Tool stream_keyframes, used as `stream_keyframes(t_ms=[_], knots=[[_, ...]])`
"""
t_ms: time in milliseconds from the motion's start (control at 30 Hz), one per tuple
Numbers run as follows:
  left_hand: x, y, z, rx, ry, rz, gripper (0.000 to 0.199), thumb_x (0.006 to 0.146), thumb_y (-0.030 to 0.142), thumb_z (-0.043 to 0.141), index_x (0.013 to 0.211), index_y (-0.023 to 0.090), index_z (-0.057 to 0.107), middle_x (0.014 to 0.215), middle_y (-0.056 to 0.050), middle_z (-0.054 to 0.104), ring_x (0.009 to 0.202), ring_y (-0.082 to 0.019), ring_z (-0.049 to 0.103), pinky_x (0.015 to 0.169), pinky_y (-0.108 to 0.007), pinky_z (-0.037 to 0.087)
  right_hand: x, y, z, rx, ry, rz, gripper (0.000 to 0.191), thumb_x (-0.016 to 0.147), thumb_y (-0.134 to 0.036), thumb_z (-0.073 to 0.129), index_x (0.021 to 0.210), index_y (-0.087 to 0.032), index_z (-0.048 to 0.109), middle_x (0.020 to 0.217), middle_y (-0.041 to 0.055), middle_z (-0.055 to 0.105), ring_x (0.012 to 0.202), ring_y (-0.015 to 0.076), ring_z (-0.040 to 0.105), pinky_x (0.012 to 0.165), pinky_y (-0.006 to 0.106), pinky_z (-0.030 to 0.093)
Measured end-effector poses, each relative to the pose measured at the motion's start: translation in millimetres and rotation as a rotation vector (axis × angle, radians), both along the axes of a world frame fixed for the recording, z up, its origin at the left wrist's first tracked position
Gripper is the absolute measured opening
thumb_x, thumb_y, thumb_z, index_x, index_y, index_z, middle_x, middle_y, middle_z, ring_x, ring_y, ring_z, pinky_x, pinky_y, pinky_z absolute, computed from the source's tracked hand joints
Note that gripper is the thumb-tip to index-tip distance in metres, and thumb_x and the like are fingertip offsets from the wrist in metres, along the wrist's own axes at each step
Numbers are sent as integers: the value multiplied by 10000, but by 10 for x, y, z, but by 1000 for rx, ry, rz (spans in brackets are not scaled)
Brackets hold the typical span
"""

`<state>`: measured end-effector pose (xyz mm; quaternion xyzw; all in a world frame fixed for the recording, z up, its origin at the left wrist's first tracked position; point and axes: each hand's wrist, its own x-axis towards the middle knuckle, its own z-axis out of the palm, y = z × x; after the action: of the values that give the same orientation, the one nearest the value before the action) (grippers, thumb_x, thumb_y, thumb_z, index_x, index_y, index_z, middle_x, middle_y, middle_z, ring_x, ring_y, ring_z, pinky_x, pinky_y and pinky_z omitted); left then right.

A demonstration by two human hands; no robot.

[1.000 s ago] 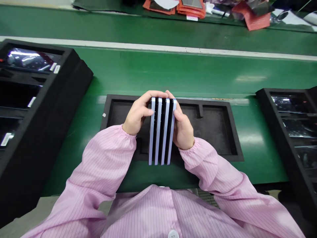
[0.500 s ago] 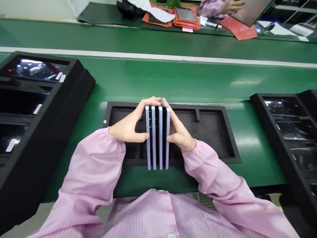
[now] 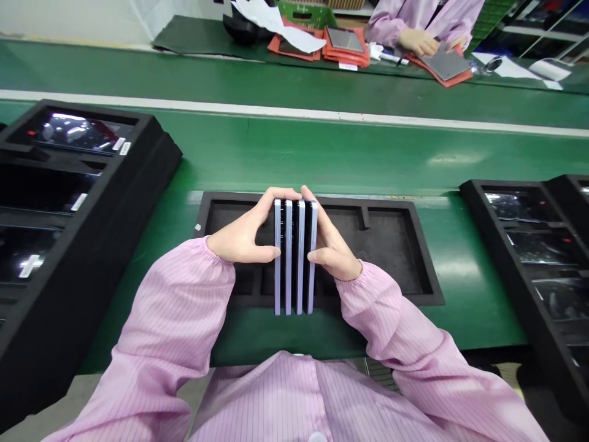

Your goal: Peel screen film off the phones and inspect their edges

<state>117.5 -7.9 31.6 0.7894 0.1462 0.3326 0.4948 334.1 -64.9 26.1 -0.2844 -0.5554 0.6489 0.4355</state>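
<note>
Several slim phones [image 3: 288,258] with pale blue-violet edges stand side by side on edge, pressed together as one row. My left hand [image 3: 251,233] grips the row from the left, thumb on the outer phone and fingers over the far end. From the right, my right hand [image 3: 332,242] holds the same row, its thumb on the rightmost phone. Beneath them lies a black foam tray [image 3: 391,248] with recessed compartments; the phones and hands hide its middle.
Stacked black foam trays holding phones stand at the left [image 3: 151,159] and right [image 3: 497,245]. Beyond the green bench [image 3: 322,147], a person's hands [image 3: 418,42] touch a grey panel [image 3: 444,61]. Red pouches [image 3: 346,56] and white paper lie nearby.
The view has shifted slightly. Across the bench, the other person's grey panel has come down onto the red pouch, with both of that person's hands at it. My hands keep the same grip.
</note>
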Motion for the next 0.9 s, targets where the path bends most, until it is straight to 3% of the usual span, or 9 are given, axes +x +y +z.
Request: stream_keyframes(t_ms=[167,300,567,800,900], knots=[[107,-50,-51,17,-64,82,795,746,425,844,1417,335,428,1373,-96,514,1182,-301,595,1021,-477,524,-23,-35,30,58,-45,-44,1070,793,-473,800,1642,-294,174,1657,78,378,1501,312,433,1235,501,413],[138,-95,-32,-19,-33,127,750,758,323,816,1397,330,423,1211,-61,558,953,-214,628,818,-363,564,-38,-24,29,92,-69,-82,1045,800,-498,814,1621,-288,202,1641,94,395,1502,317,433,1221,505,434],[128,-61,-42,12,4,130,779,742,337,814,1403,301,403,1356,-107,504,1141,-275,600,917,-408,545,-40,4,-22,67,-37,-79,1030,794,-484,814,1607,-285,212,1622,92,417,1479,315,459,1218,508,432],[127,-68,-55,4,-7,135,786,735,293,807,1418,310,420,1312,-84,524,1076,-249,597,909,-400,529,-31,7,-22,105,-83,-111,1002,789,-514,809,1583,-285,243,1593,98,452,1452,318,483,1179,511,468],[136,-50,-85,-21,-71,113,762,755,394,827,1415,307,457,1371,-90,528,1191,-298,566,1004,-449,483,-46,-3,-22,109,-64,-130,956,796,-511,799,1559,-279,271,1542,98,506,1421,313,515,1178,509,461]])
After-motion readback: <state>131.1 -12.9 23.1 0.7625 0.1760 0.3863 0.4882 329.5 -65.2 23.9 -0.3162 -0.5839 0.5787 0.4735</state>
